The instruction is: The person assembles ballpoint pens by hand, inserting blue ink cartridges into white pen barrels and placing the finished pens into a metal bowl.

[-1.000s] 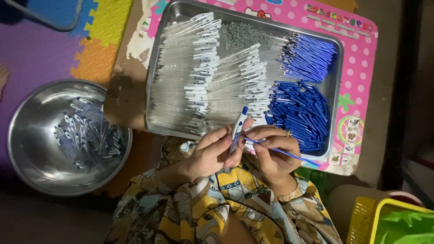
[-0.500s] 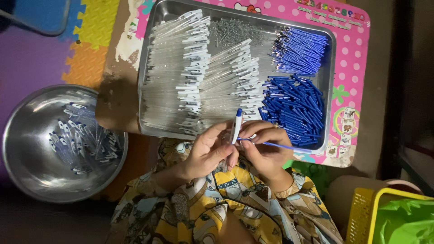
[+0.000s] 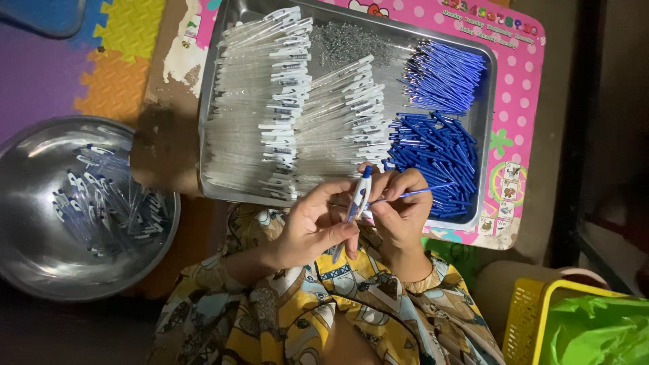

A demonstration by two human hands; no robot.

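Metal tray (image 3: 223, 101) of clear barrels (image 3: 260, 101), blue refills (image 3: 433, 155), steel bowl (image 3: 27, 270) of seemingly finished pens (image 3: 101, 209), hands gripping pen (image 3: 358, 199), refill (image 3: 412, 194)

There is a single view, from a camera worn on the person's head, looking almost straight down from close above. The person's own lap and patterned sleeves fill the near edge, with both hands (image 3: 358, 220) just below the middle of the frame. Directly beyond them lies the metal tray (image 3: 220, 101), reaching to the far edge. The steel bowl (image 3: 40, 155) sits at the left, cut by the frame's edge, on the coloured foam floor mat (image 3: 115, 61). A yellow basket (image 3: 534, 318) shows in the near right corner.
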